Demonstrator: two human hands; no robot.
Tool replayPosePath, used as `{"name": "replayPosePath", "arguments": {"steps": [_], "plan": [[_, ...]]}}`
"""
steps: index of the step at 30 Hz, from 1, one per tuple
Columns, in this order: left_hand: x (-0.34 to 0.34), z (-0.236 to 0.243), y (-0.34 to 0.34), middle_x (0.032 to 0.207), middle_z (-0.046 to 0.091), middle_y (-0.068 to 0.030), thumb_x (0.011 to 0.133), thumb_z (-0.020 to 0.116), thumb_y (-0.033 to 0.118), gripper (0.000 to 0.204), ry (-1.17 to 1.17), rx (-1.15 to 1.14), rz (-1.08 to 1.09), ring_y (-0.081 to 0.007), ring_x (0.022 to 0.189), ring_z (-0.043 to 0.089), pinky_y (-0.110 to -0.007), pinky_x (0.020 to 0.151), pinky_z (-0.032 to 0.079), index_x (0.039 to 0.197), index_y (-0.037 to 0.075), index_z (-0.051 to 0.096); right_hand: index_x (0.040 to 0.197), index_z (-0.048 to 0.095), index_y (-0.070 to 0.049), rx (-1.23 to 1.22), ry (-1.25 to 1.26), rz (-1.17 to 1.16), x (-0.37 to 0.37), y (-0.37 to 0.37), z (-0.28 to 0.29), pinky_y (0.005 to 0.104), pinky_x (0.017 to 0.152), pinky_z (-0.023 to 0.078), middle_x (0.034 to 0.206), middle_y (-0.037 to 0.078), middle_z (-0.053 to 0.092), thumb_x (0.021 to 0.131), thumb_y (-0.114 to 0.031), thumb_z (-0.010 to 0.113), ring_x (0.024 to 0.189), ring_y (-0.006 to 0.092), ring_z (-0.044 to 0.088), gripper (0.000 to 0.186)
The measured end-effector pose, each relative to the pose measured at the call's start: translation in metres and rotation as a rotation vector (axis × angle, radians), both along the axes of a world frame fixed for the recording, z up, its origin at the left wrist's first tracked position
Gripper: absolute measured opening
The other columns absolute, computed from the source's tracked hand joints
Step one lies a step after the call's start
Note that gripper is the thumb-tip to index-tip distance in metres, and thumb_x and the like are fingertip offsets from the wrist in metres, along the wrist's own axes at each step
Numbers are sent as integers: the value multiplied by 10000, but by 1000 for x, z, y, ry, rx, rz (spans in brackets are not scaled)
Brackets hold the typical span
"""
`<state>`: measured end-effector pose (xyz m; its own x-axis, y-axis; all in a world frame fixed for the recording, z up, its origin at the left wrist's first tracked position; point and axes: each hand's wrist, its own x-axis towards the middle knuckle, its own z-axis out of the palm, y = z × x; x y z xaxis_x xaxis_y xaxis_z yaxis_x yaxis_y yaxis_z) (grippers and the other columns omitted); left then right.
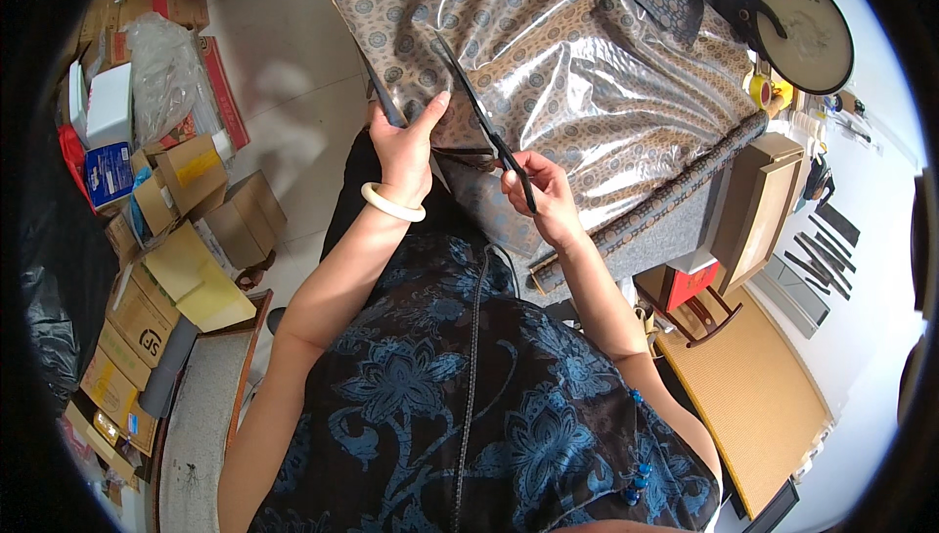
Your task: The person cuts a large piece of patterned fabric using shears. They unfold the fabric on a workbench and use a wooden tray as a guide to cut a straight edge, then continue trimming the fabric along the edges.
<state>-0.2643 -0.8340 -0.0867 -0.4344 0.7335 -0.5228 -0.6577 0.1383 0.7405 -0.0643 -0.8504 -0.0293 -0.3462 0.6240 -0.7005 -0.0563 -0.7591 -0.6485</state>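
Observation:
A large sheet of shiny patterned fabric (597, 54), grey-brown with small round motifs, covers the table before me and falls over its near left edge. My left hand (403, 150), a pale bangle on its wrist, pinches the fabric's near edge with the thumb on top; the fingers beneath are partly hidden. In my right hand (546, 202) is a pair of long dark scissors (479, 112), gripped by the handles. Their blade lies over the fabric, pointing away and to the left. Whether the blades are apart is hard to make out.
Along the table's right side runs a rolled length of the fabric (665, 196). A round fan (802, 32) stands at the far right, near yellow tape (761, 91). Cardboard boxes (245, 220) and a clear plastic bag (161, 68) crowd the left floor. A red box (693, 284) sits at right.

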Motion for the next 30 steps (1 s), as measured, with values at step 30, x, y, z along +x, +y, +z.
{"name": "replayPosePath", "arguments": {"steps": [30], "plan": [[-13,17,-12,1125,665,-23,843,789,28,388,-43,6,-56,-118,997,627,-284,920,497,1181,36,599,990,619,-56,101,-123,37,-27,9,11,200,491,295,705,-75,526,923,-257,740,552,14,427,244]]}}
